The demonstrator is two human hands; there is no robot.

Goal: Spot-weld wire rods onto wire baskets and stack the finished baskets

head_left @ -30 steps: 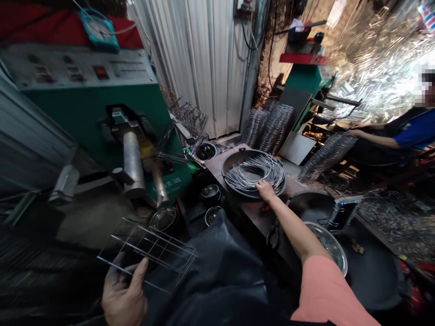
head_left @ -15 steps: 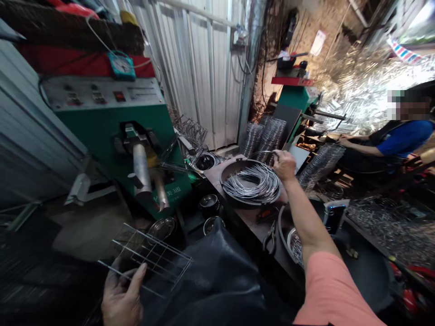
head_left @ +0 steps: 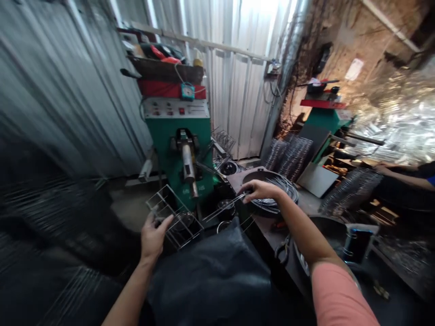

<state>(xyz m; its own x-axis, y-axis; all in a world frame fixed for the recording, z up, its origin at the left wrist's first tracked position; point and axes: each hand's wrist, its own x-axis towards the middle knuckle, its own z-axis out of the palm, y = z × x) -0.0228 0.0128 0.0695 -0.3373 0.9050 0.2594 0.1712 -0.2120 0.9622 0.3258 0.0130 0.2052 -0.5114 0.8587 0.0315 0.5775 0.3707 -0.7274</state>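
A gap opens between the wire rack (head_left: 180, 220) in the left fingers (head_left: 166, 223) and the right fingers (head_left: 250, 197), partly crossed by thin wire (head_left: 234, 200), while the green machine's (head_left: 161, 145) jutting cylinder (head_left: 188, 163) obstructs the way ahead, the dark apron (head_left: 210, 267) bulges below, and the pan (head_left: 256, 175) crowds the right wrist.

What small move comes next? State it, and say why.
Probably ease the right hand toward the left hand, bringing the thin wire piece to the wire rack: the left hand holds the rack, and the wire piece extends from the right hand toward it.
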